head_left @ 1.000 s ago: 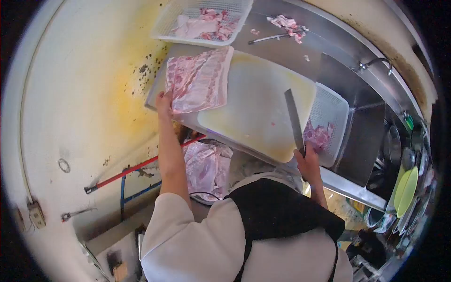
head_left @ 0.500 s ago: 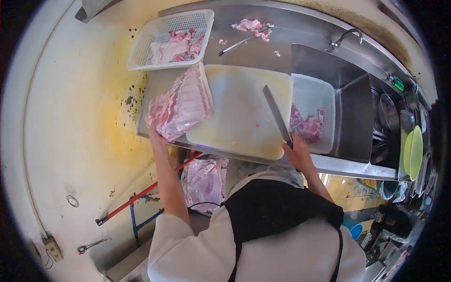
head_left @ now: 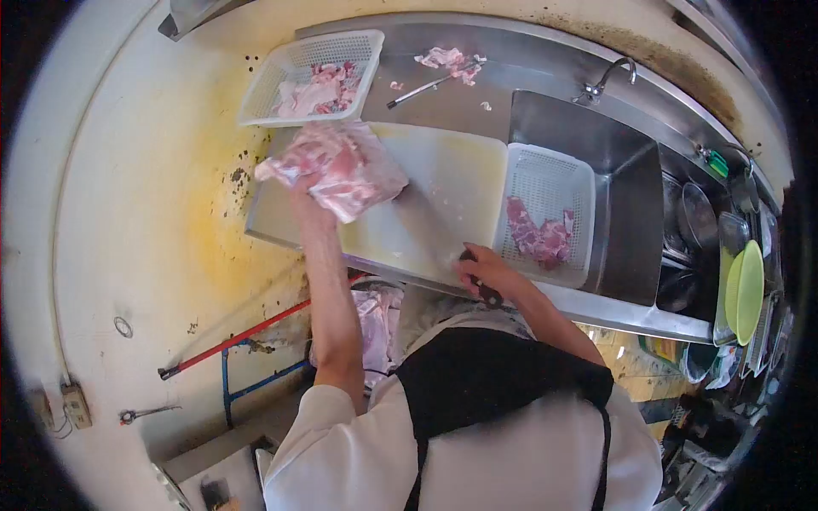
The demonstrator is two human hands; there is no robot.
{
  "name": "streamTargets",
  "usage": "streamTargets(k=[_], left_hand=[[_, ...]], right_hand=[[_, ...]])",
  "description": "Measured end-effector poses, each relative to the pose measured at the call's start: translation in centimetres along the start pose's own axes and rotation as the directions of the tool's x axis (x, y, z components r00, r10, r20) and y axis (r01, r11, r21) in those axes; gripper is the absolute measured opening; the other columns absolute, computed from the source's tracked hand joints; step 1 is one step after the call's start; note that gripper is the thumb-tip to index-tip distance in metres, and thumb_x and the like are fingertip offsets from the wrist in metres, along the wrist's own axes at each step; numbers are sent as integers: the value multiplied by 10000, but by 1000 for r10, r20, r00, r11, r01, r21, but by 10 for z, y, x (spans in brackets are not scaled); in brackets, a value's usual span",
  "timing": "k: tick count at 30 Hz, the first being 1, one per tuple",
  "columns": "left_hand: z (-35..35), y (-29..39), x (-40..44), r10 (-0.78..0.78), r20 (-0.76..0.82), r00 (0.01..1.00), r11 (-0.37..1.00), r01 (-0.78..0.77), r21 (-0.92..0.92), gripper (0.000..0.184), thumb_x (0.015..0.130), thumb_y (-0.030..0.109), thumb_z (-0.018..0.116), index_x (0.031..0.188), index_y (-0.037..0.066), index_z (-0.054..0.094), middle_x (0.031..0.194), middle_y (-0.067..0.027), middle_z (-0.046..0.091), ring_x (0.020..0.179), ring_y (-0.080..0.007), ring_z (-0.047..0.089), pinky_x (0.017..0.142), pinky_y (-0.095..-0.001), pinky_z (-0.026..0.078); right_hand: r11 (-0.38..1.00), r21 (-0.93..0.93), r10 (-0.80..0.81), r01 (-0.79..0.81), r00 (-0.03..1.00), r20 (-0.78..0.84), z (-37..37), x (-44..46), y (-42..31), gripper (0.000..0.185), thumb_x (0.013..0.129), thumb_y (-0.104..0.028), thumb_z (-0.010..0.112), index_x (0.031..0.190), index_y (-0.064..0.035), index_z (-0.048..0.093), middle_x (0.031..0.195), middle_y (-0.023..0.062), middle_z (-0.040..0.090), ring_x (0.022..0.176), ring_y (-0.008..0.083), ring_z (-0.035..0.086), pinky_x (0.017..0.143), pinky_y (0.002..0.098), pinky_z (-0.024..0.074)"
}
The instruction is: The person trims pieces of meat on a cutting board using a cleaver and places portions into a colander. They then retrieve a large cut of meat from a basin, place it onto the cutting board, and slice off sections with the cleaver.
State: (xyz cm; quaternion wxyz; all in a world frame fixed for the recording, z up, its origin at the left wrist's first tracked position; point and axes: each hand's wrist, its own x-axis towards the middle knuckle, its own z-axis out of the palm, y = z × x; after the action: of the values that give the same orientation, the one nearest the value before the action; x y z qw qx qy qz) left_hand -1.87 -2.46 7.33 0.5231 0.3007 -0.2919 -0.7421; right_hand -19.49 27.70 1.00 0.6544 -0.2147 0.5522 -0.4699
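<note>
A slab of raw meat (head_left: 345,170) hangs tilted over the left part of the white cutting board (head_left: 464,157), its edges slightly blurred. My left hand (head_left: 304,189) is closed on its near left side, with some fingers hidden by the meat. Over the near edge of the board, my right hand (head_left: 486,269) grips the dark handle of a knife (head_left: 426,223). The knife's blade is smeared by motion and points up and left toward the meat.
A white basket (head_left: 368,81) with meat pieces stands at the back left. Another basket (head_left: 588,192) with meat sits in the sink (head_left: 626,204), right of the board. A metal rod (head_left: 417,92) lies near scraps (head_left: 443,58). More meat (head_left: 375,328) is below the counter.
The slab has been turned and shifted right with my left hand. My right hand has brought the knife leftward, its blade now angled toward the meat. The camera view has also shifted.
</note>
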Motion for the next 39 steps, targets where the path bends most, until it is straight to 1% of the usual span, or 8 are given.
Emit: streamTargets(k=[6,12,15,20,25,32,35,39], left_hand=[[17,-62,-79,-99,-38,994,967,87,-240,575,759,30,544,1328,-18,478,1230,-154,577,1123,-352,613,986,-502,530],[-116,-63,-98,-235,-286,929,852,338,399,266,835,193,650,1013,-5,652,913,-61,676,803,-180,672,680,-334,554],[-120,-11,-107,-239,-322,916,284,383,879,282,876,283,698,915,7,655,750,-34,648,647,-134,618,539,-284,480],[-47,26,-47,206,34,978,250,-86,964,193,946,155,645,875,-24,641,750,-64,661,665,-107,575,616,-266,470],[87,-70,63,120,599,791,230,-610,759,191,888,108,661,1053,15,685,825,-86,689,754,-166,645,726,-317,521],[160,-277,220,-434,525,732,-224,-652,724,532,827,270,734,1300,85,576,1219,-209,649,1111,-333,648,966,-458,503],[155,-329,251,-15,845,535,-344,-796,498,536,846,221,685,1345,91,539,1231,-247,622,1142,-384,614,996,-485,479],[173,-333,274,-73,809,583,-363,-771,523,500,848,194,674,1316,64,556,1168,-238,643,1062,-411,638,905,-503,517]], right_hand=[[992,-10,-128,128,971,-202,-32,-40,-1,246,956,-246,648,1021,-29,552,649,10,529,515,103,522,466,286,425],[969,-244,-129,31,907,-400,-69,-81,16,239,959,-221,639,1049,-11,568,640,17,534,509,113,525,477,297,432],[967,-255,-80,-29,909,-409,-75,-86,22,318,943,-212,653,1138,24,567,670,55,566,516,129,541,491,327,449],[924,-379,-119,-51,903,-412,-73,-73,17,424,927,-226,672,1226,49,550,747,143,635,577,235,622,574,394,496],[878,-478,-234,-4,868,-437,-81,-49,26,440,909,-244,694,1224,31,556,889,236,680,780,402,673,713,468,509],[919,-374,-91,-124,857,-507,-74,-46,9,424,902,-236,704,1209,21,565,980,266,688,898,424,670,772,457,506],[935,-337,-119,-105,806,-581,-66,-44,22,421,896,-241,704,1202,16,573,981,268,688,930,426,670,783,455,505],[942,-248,17,-225,772,-635,-59,-44,17,456,880,-239,718,1205,45,570,953,276,684,913,425,680,770,456,518]])
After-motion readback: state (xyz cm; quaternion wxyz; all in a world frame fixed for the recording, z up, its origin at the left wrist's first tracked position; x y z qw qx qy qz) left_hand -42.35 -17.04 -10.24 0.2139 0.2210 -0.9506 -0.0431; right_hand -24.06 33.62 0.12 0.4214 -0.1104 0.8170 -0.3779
